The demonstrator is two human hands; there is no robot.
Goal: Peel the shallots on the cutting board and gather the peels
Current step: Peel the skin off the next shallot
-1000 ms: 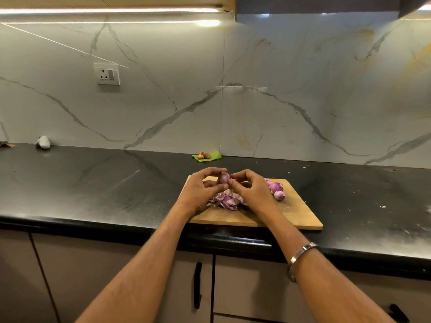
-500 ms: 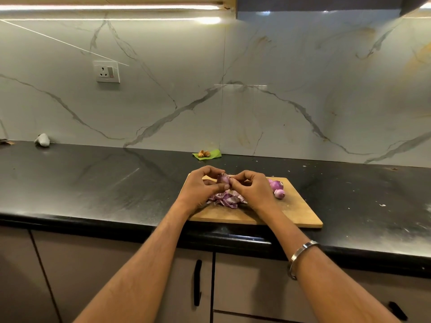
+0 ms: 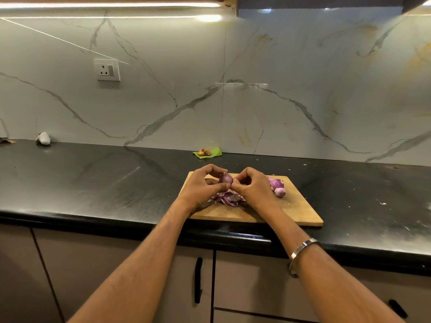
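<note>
Shallot (image 3: 225,178) pinched between curled fingers of left hand (image 3: 202,185) and right hand (image 3: 253,186); peels (image 3: 227,197) heaped just beneath fingers on cutting board (image 3: 300,207).

Warm light strip (image 3: 112,5) runs under the upper cabinet, top left; overexposed, detail burnt out. Bright hotspot of its reflection on the marble backsplash (image 3: 208,18), with a thin reflected streak slanting down toward the wall socket (image 3: 108,69). Backsplash evenly lit, slightly greenish cast. Black countertop (image 3: 93,183) shows dull sheen and pale smears of glare, strongest at right edge. Cabinet fronts (image 3: 245,287) below the counter lip sit in shade, dim. Soft shadows under the forearms on the cutting board (image 3: 298,206). Wide-angle bend: counter edge bows, corners stretch. Centre reasonably sharp; fine texture soft, mild compression smear.
</note>
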